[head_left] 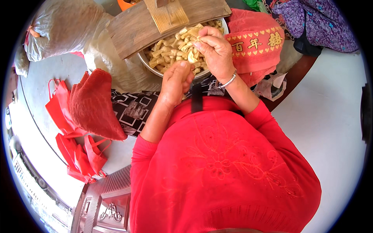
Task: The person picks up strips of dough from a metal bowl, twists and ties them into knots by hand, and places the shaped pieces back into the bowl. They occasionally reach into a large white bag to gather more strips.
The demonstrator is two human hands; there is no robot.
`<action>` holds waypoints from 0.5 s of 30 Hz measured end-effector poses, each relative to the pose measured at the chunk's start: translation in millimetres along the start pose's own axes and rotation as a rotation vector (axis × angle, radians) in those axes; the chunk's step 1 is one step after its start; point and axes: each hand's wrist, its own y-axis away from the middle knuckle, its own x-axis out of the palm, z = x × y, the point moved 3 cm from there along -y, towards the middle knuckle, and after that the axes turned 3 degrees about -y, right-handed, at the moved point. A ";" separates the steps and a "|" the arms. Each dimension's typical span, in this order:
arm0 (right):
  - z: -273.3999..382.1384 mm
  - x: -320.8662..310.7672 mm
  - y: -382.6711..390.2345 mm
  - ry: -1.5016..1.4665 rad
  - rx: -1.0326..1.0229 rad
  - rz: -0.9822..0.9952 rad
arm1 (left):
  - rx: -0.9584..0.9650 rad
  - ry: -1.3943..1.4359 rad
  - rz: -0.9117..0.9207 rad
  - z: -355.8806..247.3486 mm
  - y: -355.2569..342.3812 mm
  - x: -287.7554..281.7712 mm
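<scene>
A metal basin (146, 63) in front of me is heaped with pale yellow knotted strips (168, 49) that look like bean curd knots. Over its right side, my right hand (217, 54) is closed in a pinch, thumb against fingers, on a pale yellow strip. A silver bangle circles that wrist. My left hand (176, 82) is at the basin's near edge, fingers curled and thumb pressed on top; what it holds, if anything, is hidden. A wooden board (130, 37) lies across the basin's far side, with a lighter wood piece (171, 17) on it.
A red towel (252, 50) with gold patterns lies right of the basin, and a dark red cloth (95, 105) is at the left. Red bags (83, 155) sit on the floor. Full plastic sacks (66, 29) stand far left; purple patterned fabric (318, 23) is far right.
</scene>
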 end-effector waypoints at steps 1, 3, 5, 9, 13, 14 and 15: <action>-1.7 -0.2 0.5 -0.061 0.037 -0.007 | 0.006 -0.004 0.048 2.5 8.1 -6.4; -6.9 1.2 1.9 -0.058 0.032 0.040 | 0.314 -0.395 -0.021 -1.4 9.3 -16.9; -13.7 -3.9 0.3 -0.318 0.252 0.053 | 0.708 -0.906 -0.198 -14.9 15.3 -16.3; -0.2 -24.2 -14.7 -0.014 0.119 0.237 | 0.899 -1.350 -0.400 -32.2 24.0 -16.3; 26.3 -20.3 -16.6 0.175 0.199 0.418 | 1.128 -1.510 -0.348 -47.2 22.6 -0.3; 30.0 -19.7 -17.7 0.270 0.228 0.511 | 1.162 -1.532 -0.334 -49.6 20.9 1.4; 30.8 -18.1 -19.5 0.544 0.129 0.647 | 1.197 -1.554 -0.318 -51.4 20.6 3.2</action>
